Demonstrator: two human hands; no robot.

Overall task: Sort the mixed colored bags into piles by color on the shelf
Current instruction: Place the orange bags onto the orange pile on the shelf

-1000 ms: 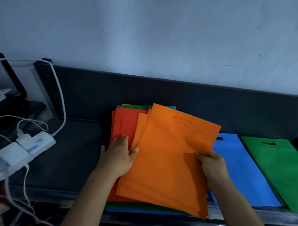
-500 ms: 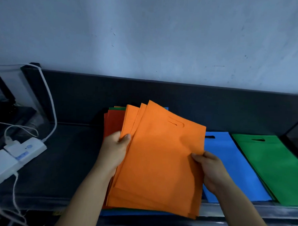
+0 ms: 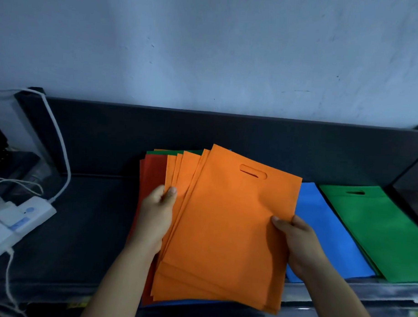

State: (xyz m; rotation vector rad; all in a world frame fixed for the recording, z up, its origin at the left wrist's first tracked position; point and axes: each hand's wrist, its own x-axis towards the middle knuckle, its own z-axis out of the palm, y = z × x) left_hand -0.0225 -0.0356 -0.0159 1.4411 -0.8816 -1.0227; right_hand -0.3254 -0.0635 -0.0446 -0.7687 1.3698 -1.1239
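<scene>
Now both hands have squared the fanned orange bags (image 3: 224,225) into a tighter stack: left hand (image 3: 155,218) and right hand (image 3: 295,242) each pinch an edge, ready to set down as a pile on the shelf (image 3: 82,225).

Two bare forearms are extended forward and upward from the lower edge of the view, angled slightly toward each other. The left hand (image 3: 155,218) is seen from the back, with the wrist held nearly straight; its thumb is laid on top and its fingers are curled underneath, so that a pinch is formed at the left side of what is held. The right hand (image 3: 295,242) is turned with its back to the right; its thumb is pressed flat on top, pointing left, and its fingers are tucked beneath, hidden from view. The hands are kept well apart.
</scene>
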